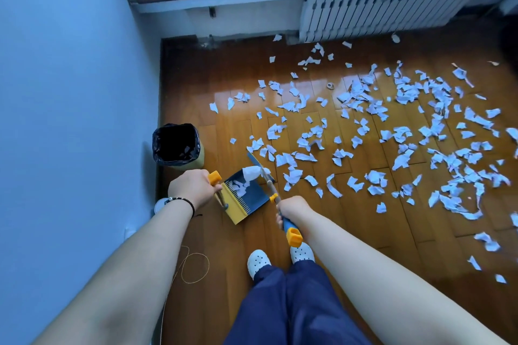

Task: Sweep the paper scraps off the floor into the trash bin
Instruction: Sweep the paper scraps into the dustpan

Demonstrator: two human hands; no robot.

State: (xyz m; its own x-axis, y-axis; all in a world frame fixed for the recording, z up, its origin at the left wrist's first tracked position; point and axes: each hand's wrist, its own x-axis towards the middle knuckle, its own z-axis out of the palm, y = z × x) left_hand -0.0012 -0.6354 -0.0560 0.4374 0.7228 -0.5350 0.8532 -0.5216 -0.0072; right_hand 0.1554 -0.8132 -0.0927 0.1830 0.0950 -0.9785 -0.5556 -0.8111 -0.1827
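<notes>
Sweeping torn paper toward a dustpan beside the bin.

The left hand (193,187) grips the dustpan (243,196) handle; the right hand (293,209) grips the broom (268,179). Paper scraps (386,131) litter the wooden floor (364,232), a few in the pan; the trash bin (177,145) stands by the wall.

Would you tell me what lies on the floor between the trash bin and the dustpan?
In the head view, only bare wooden floor separates the trash bin from the dustpan.

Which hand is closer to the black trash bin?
Left. The left hand, holding the dustpan handle, is just in front of the trash bin. The right hand, holding the broom handle, is farther off to the bin's right.
</notes>
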